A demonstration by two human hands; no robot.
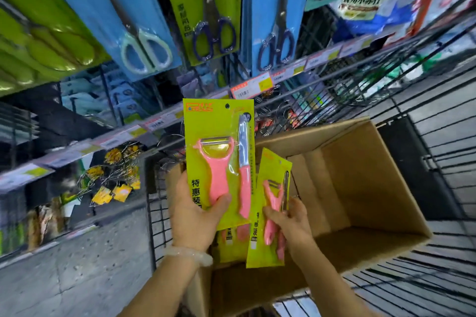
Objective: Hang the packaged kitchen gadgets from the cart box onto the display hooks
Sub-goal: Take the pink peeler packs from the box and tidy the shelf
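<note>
My left hand (195, 211) grips a stack of green packaged peeler-and-knife sets (219, 152), front card upright, its hang hole at the top. A second green pack (270, 203) with a pink peeler is held by my right hand (288, 221), tilted, just right of the first and over the open cardboard box (360, 188) in the wire cart. The box interior looks mostly bare where visible. Display hooks are hidden behind the hanging scissor packs (144, 41) above.
Blue and green carded scissors (273, 28) hang overhead. Shelf rails with price tags (251, 87) run across the middle. Yellow-tagged wire items (113, 177) hang lower left. The cart's black wire sides (438, 152) surround the box. Concrete floor lies at lower left.
</note>
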